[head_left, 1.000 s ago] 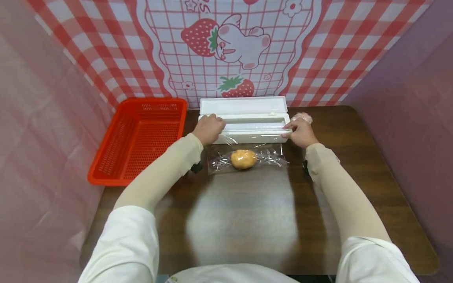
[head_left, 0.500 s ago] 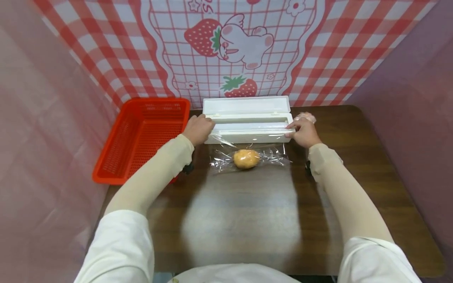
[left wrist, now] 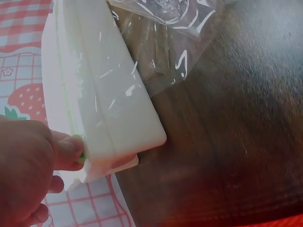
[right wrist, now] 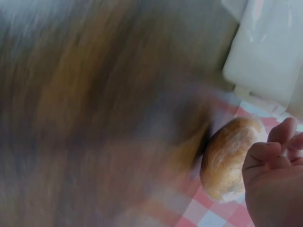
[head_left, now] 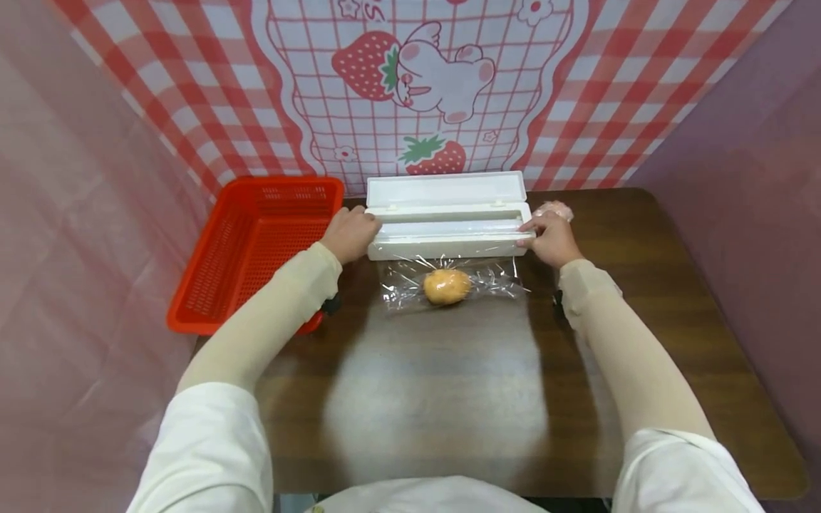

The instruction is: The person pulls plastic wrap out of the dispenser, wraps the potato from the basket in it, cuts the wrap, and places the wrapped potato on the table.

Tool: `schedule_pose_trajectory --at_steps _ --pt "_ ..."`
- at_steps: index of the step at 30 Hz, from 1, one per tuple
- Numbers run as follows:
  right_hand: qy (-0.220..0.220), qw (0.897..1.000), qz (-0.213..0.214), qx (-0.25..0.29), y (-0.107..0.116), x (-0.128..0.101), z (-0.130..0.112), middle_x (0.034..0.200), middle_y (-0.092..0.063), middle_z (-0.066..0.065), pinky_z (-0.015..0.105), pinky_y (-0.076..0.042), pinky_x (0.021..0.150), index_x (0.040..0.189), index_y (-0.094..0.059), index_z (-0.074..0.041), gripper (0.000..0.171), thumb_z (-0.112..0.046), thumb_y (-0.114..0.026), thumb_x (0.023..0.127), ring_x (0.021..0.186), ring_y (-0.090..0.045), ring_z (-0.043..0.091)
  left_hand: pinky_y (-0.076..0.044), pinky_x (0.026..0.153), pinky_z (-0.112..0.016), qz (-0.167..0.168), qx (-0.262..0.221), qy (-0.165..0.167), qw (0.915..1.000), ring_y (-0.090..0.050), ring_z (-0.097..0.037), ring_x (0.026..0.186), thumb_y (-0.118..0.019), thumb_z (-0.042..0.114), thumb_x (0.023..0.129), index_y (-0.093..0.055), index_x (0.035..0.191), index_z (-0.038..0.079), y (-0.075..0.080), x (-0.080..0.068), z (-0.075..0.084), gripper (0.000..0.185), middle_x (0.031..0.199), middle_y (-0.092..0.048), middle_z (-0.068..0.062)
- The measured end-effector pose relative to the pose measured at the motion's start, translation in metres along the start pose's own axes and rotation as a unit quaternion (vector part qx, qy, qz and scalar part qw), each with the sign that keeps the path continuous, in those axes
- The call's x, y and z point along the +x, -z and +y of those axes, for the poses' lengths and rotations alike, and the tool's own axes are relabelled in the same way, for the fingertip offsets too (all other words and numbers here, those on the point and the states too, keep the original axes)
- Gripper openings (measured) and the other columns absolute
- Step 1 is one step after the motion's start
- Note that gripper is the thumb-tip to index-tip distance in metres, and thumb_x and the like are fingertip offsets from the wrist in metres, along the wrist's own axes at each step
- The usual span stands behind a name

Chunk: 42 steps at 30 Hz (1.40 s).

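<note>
A white cling-film box (head_left: 449, 229) lies across the far side of the table with its lid open. My left hand (head_left: 349, 234) is at its left end, fingers curled. In the left wrist view the thumb of my left hand (left wrist: 71, 153) pinches a small green slider (left wrist: 82, 156) on the box (left wrist: 109, 94). My right hand (head_left: 549, 239) holds the box's right end. An orange bun (head_left: 447, 286) sits on a sheet of clear film (head_left: 494, 281) just in front of the box. A second, wrapped bun (right wrist: 230, 158) lies by my right hand (right wrist: 272, 158).
An empty orange basket (head_left: 256, 249) stands at the far left of the brown table (head_left: 436, 385). A strawberry-print cloth (head_left: 410, 85) hangs behind. The wrapped bun (head_left: 553, 209) sits at the box's right end.
My left hand has slid left along the box's front edge to its left end. The film sheet now lies apart from the box. The right hand has stayed put.
</note>
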State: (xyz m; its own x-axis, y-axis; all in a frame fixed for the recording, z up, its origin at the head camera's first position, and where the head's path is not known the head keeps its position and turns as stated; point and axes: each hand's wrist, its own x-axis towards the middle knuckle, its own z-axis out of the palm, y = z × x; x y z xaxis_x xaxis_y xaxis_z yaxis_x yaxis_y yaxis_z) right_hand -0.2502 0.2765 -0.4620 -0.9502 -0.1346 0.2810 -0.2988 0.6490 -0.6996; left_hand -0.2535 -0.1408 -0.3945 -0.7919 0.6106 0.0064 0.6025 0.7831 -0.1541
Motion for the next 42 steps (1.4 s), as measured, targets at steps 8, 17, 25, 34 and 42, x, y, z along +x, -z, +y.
schedule_pose_trajectory --at_steps 8,17,25,34,42 --pt "-0.018 1.0 0.001 -0.019 0.002 -0.025 0.004 0.076 -0.059 0.013 0.025 -0.038 0.064 0.107 -0.075 0.003 0.026 -0.005 -0.083 0.082 0.073 -0.048 0.017 -0.05 0.068 -0.044 0.014 -0.026 0.0 0.9996 -0.062 -0.033 0.088 -0.069 0.003 0.084 -0.072 0.1 0.007 -0.008 -0.003 0.01 0.017 0.097 -0.071 -0.013" --pt "-0.023 1.0 0.019 -0.001 0.003 -0.034 0.009 0.08 -0.06 0.016 0.015 -0.04 0.06 0.12 -0.074 -0.005 0.037 -0.006 -0.082 0.084 0.072 -0.052 0.01 -0.053 0.069 -0.046 0.032 -0.011 0.008 0.9994 -0.063 -0.034 0.087 -0.066 0.003 0.086 -0.072 0.102 0.005 -0.012 -0.002 0.008 0.018 0.097 -0.07 -0.014" --pt "-0.033 0.999 0.016 -0.003 0.001 -0.03 0.009 0.085 -0.059 0.017 0.014 -0.04 0.059 0.123 -0.073 -0.006 0.042 -0.006 -0.084 0.082 0.071 -0.053 0.006 -0.054 0.07 -0.048 0.031 -0.014 0.023 0.9992 -0.063 -0.035 0.088 -0.064 0.0 0.086 -0.074 0.099 0.003 -0.011 0.0 0.006 0.016 0.096 -0.069 -0.015" --pt "-0.066 0.998 0.01 0.023 -0.001 -0.032 0.007 0.089 -0.058 0.018 0.012 -0.042 0.059 0.126 -0.065 0.004 0.048 -0.001 -0.083 0.081 0.071 -0.052 0.006 -0.055 0.071 -0.051 -0.003 -0.056 0.05 0.9971 -0.063 -0.035 0.09 -0.065 0.004 0.087 -0.075 0.105 0.005 -0.01 0.0 0.005 0.02 0.099 -0.068 -0.017" --pt "-0.045 0.998 0.035 0.017 -0.003 -0.025 0.0 0.082 -0.061 0.013 0.016 -0.039 0.062 0.087 -0.068 0.003 0.019 -0.004 -0.085 0.081 0.071 -0.05 0.008 -0.051 0.078 -0.045 0.049 -0.098 0.004 0.994 -0.054 -0.034 0.103 -0.065 0.021 0.091 -0.069 0.124 0.009 -0.01 -0.001 0.014 0.035 0.115 -0.059 -0.016"
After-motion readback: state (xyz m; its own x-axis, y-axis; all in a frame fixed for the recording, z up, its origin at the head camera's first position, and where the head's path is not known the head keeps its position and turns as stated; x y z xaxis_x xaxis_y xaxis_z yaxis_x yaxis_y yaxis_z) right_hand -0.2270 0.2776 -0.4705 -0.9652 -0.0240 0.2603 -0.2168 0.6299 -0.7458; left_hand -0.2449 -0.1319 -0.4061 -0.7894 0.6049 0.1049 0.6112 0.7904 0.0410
